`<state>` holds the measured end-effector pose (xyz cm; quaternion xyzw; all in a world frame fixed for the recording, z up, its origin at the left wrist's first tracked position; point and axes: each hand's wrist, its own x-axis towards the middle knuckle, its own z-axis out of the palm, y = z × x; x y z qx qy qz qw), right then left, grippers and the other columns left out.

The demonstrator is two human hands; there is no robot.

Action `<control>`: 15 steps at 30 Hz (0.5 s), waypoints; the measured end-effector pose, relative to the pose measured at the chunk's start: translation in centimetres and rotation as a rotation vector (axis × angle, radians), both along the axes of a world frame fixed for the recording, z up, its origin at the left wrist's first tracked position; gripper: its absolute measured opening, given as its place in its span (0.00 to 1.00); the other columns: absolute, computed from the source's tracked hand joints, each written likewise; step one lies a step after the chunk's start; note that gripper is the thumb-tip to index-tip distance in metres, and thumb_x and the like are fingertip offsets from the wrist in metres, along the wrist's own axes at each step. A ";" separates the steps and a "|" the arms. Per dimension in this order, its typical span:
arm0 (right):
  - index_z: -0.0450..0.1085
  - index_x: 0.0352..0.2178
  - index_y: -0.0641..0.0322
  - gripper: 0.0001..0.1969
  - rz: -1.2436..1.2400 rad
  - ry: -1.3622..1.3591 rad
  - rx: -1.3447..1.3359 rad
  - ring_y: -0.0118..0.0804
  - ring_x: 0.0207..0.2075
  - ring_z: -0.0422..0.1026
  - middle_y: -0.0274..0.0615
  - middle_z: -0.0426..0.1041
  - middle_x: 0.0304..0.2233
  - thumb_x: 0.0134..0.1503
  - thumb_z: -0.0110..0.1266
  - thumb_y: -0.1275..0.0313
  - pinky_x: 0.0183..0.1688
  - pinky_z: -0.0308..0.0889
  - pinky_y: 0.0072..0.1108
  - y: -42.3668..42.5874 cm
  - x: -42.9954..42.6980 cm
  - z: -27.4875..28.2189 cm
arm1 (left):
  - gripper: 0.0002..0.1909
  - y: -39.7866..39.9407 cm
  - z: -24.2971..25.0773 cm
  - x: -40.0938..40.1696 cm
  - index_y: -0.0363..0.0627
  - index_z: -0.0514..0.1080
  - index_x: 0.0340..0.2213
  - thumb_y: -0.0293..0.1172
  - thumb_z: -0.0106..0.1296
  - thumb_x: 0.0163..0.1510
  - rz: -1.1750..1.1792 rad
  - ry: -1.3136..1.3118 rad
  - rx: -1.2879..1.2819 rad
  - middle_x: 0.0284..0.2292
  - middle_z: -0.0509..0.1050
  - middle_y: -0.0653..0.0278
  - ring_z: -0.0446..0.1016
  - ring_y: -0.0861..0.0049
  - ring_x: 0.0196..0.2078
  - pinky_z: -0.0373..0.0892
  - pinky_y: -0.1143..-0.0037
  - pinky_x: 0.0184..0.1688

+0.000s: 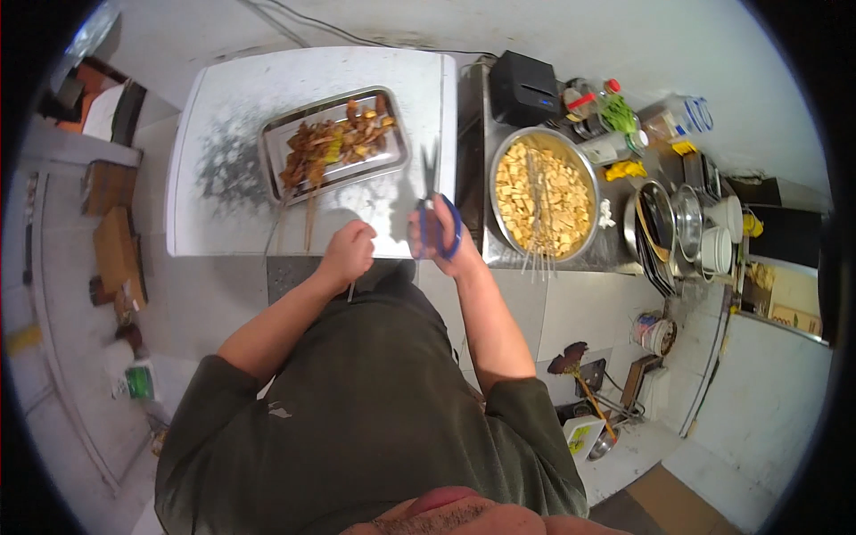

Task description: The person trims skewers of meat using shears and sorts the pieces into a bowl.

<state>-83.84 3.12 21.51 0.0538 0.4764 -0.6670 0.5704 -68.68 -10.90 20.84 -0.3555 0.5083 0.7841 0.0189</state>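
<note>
My right hand [441,234] holds a pair of scissors [431,177] by its blue handles over the front right of a white table [234,231]; the blades point away from me and stand slightly apart. At the table's front edge, my left hand [351,251] is closed around a thin skewer [351,292], whose end sticks out below the fist. Beyond both hands lies a rectangular metal tray [401,157] with browned food pieces [348,140] and some skewers resting over its near rim.
A steel counter on the right bears a round metal bowl [496,174] of yellowish cubes with several metal skewers across it, a black printer-like box [525,87], bottles, more bowls [687,214] and white containers [717,251]. Cardboard boxes [117,247] stand at the left.
</note>
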 end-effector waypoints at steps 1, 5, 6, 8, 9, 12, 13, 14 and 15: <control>0.66 0.31 0.64 0.30 -0.052 0.032 -0.016 0.34 0.16 0.62 0.37 0.65 0.18 0.54 0.41 0.42 0.23 0.61 0.23 2.6 -0.3 0.8 | 0.06 1.6 0.7 -2.2 0.41 0.65 0.33 0.30 0.41 0.57 -0.015 -0.049 0.035 0.17 0.61 0.68 0.57 0.84 0.13 0.53 0.81 0.13; 0.65 0.32 0.64 0.27 -0.358 0.124 -0.012 0.33 0.19 0.65 0.37 0.65 0.19 0.56 0.40 0.46 0.22 0.62 0.23 12.1 -1.0 1.9 | 0.09 8.8 -1.1 -10.2 0.39 0.68 0.29 0.32 0.43 0.54 -0.182 0.030 -0.147 0.17 0.64 0.67 0.59 0.83 0.14 0.56 0.80 0.15; 0.64 0.31 0.64 0.27 -0.422 0.140 -0.028 0.34 0.19 0.64 0.37 0.65 0.19 0.57 0.39 0.46 0.23 0.62 0.24 14.0 -1.1 2.2 | 0.09 10.7 -2.3 -12.1 0.40 0.69 0.28 0.31 0.43 0.54 -0.198 0.128 -0.366 0.18 0.66 0.67 0.61 0.82 0.16 0.57 0.79 0.16; 0.63 0.31 0.63 0.27 -0.510 0.176 -0.001 0.34 0.19 0.64 0.38 0.64 0.19 0.57 0.38 0.46 0.23 0.62 0.24 17.4 -0.8 2.7 | 0.09 13.7 -0.5 -15.5 0.39 0.70 0.28 0.31 0.43 0.53 -0.258 -0.044 -0.034 0.18 0.67 0.65 0.63 0.79 0.17 0.58 0.77 0.17; 0.63 0.32 0.63 0.27 -0.567 0.204 0.022 0.35 0.20 0.64 0.38 0.64 0.19 0.57 0.38 0.46 0.23 0.62 0.24 19.1 -0.3 3.1 | 0.09 15.6 0.1 -16.9 0.37 0.69 0.27 0.31 0.43 0.52 -0.241 0.014 -0.164 0.18 0.67 0.64 0.64 0.78 0.16 0.59 0.76 0.17; 0.62 0.34 0.64 0.26 -0.630 0.264 0.062 0.35 0.20 0.64 0.39 0.64 0.20 0.58 0.39 0.47 0.24 0.61 0.23 21.5 0.5 3.7 | 0.09 18.6 -3.4 -20.6 0.37 0.69 0.26 0.31 0.44 0.52 -0.252 -0.030 0.052 0.18 0.68 0.62 0.65 0.76 0.16 0.60 0.74 0.18; 0.62 0.34 0.64 0.25 -0.649 0.276 0.093 0.34 0.20 0.63 0.39 0.64 0.20 0.58 0.39 0.48 0.24 0.61 0.23 22.0 0.8 3.6 | 0.10 19.4 -3.9 -21.7 0.37 0.70 0.26 0.31 0.44 0.52 -0.242 -0.042 -0.065 0.19 0.69 0.61 0.66 0.76 0.17 0.60 0.73 0.18; 0.62 0.34 0.64 0.25 -0.642 0.275 0.092 0.34 0.20 0.63 0.39 0.64 0.20 0.58 0.39 0.48 0.24 0.61 0.23 22.2 0.8 3.6 | 0.11 20.1 -4.3 -22.7 0.36 0.70 0.26 0.32 0.44 0.51 -0.223 -0.055 -0.182 0.19 0.70 0.60 0.67 0.76 0.18 0.61 0.73 0.19; 0.62 0.35 0.65 0.27 -0.623 0.289 0.132 0.34 0.20 0.63 0.38 0.64 0.20 0.57 0.38 0.46 0.24 0.61 0.23 22.3 0.8 3.6 | 0.11 20.6 -4.8 -23.4 0.36 0.70 0.26 0.32 0.44 0.51 -0.209 -0.058 -0.181 0.19 0.70 0.60 0.67 0.76 0.18 0.61 0.73 0.19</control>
